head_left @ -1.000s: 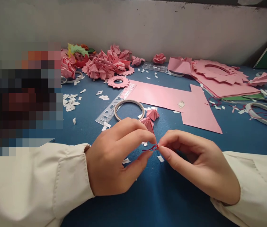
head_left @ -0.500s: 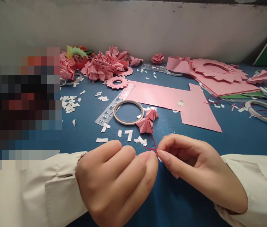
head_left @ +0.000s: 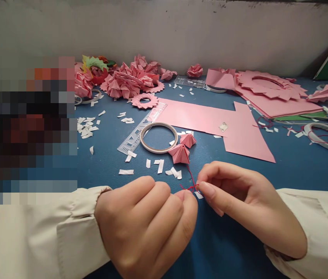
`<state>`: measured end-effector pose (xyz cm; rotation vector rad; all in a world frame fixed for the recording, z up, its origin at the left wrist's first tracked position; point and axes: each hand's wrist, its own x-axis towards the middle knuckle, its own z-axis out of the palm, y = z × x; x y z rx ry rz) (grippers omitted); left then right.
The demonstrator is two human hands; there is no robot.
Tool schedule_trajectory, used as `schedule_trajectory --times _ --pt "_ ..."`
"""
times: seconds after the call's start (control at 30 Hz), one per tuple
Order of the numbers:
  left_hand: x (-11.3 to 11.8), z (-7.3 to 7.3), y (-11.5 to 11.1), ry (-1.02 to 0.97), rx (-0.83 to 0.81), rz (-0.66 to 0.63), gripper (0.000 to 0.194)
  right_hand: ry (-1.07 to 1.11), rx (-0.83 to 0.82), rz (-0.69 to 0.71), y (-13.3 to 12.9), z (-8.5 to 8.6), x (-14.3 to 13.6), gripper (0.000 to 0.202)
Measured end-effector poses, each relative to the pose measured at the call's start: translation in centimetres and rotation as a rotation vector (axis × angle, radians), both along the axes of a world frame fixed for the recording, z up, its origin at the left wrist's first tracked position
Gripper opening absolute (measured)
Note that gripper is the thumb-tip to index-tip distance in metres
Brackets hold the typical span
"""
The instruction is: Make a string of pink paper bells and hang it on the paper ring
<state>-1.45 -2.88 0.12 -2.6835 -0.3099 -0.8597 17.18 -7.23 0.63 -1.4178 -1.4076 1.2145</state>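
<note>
Red thread (head_left: 191,176) runs down from two small folded pink paper pieces, the nearer one (head_left: 180,154) and the farther one (head_left: 187,140), to my fingertips. My left hand (head_left: 149,224) is closed, its thumb and forefinger pinching the thread near a small tangle or loop. Just right of it, my right hand (head_left: 239,201) pinches the same thread between thumb and forefinger. A small gap lies between the two hands' fingertips. Beside the folded pieces, a roll of tape (head_left: 158,150) rests partly over a clear ruler (head_left: 129,141).
Pink paper sheets (head_left: 199,114) lie behind my hands. Folded pink paper (head_left: 123,83) is heaped at the back left, with a pink paper ring (head_left: 145,100) before it. White scraps (head_left: 126,171) are scattered about. Another tape roll (head_left: 327,143) lies at right. A blurred block covers the far left.
My right fingertips have moved slightly right, away from the left ones, and more of the red thread shows between them. The whole view has shifted slightly.
</note>
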Motion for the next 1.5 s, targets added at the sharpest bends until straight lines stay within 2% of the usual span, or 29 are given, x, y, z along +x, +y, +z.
schedule_trajectory --times 0.13,0.23,0.3,0.33,0.37,0.43,0.5,0.53,0.6,0.67,0.77,0.87,1.2,1.5 --pt "0.0 0.0 0.7 0.0 0.043 -0.033 0.027 -0.015 0.025 -0.003 0.1 -0.1 0.1 0.017" --pt "0.1 -0.2 0.9 -0.038 0.104 -0.128 0.023 -0.008 0.033 -0.003 0.2 -0.2 0.0 0.016" --pt "0.3 -0.3 0.5 -0.082 0.013 -0.156 0.018 0.007 0.047 -0.023 0.2 -0.3 -0.1 0.016" --pt "0.4 -0.3 0.1 -0.125 -0.128 -0.091 0.017 0.013 0.064 -0.037 0.1 -0.3 -0.1 0.015" --pt "0.6 -0.2 -0.4 -0.125 -0.348 -0.072 0.025 0.017 0.085 -0.062 0.0 -0.3 -0.2 0.014" --pt "0.9 0.2 -1.1 -0.181 -0.908 0.126 0.033 0.022 0.132 -0.119 -0.1 -0.4 -0.3 0.011" --pt "1.3 0.8 -1.2 -0.071 -1.472 0.18 0.026 0.03 0.168 -0.151 -0.2 -0.4 -0.3 0.009" --pt "1.4 1.1 -1.0 -0.07 -1.667 0.216 0.024 0.034 0.176 -0.143 -0.2 -0.4 -0.3 0.008" --pt "1.6 1.5 -0.2 -0.166 -1.872 0.212 0.021 0.045 0.18 -0.123 -0.2 -0.4 -0.4 0.007" --pt "1.7 1.6 0.6 -0.271 -1.975 0.201 0.02 0.06 0.171 -0.141 -0.3 -0.4 -0.6 0.008" --pt "1.7 1.4 1.2 -0.346 -2.065 0.217 0.019 0.072 0.148 -0.187 -0.3 -0.6 -0.8 0.008" --pt "1.7 1.3 1.4 -0.397 -2.079 0.256 0.018 0.078 0.121 -0.193 -0.3 -0.6 -1.0 0.009" --pt "1.8 1.1 1.3 -0.427 -1.97 0.223 0.017 0.149 0.039 -0.166 -0.5 -0.5 -1.1 0.01" --pt "1.9 1.1 1.4 -0.449 -1.904 0.232 0.013 0.12 0.0 -0.15 -0.4 -0.5 -0.9 0.015"
